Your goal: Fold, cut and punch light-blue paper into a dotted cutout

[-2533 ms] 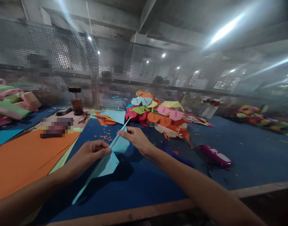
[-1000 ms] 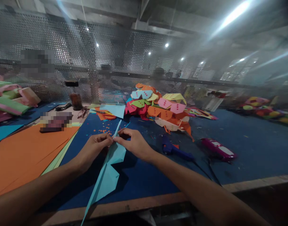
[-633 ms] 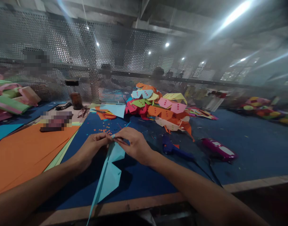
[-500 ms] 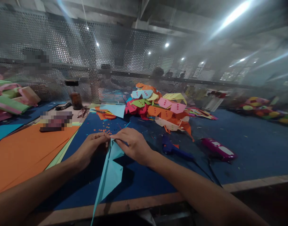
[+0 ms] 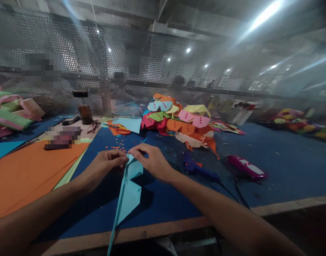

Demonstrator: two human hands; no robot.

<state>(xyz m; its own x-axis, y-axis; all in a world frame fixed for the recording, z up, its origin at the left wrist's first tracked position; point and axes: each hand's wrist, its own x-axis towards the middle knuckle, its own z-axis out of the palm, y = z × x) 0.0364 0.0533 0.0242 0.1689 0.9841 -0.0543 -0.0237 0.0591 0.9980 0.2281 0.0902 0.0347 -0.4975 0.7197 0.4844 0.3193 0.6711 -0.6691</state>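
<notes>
A long folded light-blue paper shape (image 5: 129,193) hangs from my two hands over the blue table (image 5: 272,160), its pointed tail reaching past the wooden front edge. My left hand (image 5: 105,167) pinches the paper's top end with closed fingers. My right hand (image 5: 152,161) meets it there, thumb and fingers pressed on the same top fold. The two hands touch fingertip to fingertip.
A heap of coloured folded paper pieces (image 5: 179,122) lies behind my hands. Orange sheets (image 5: 26,170) cover the left side. Scissors (image 5: 119,129), a dark jar (image 5: 83,106), a blue tool (image 5: 197,169) and a magenta object (image 5: 245,167) lie around. A perforated metal screen (image 5: 72,60) stands behind the table.
My hands came together at the paper's top end, folding its upper tip down. The paper swung from slanting left to hanging nearly straight toward me.
</notes>
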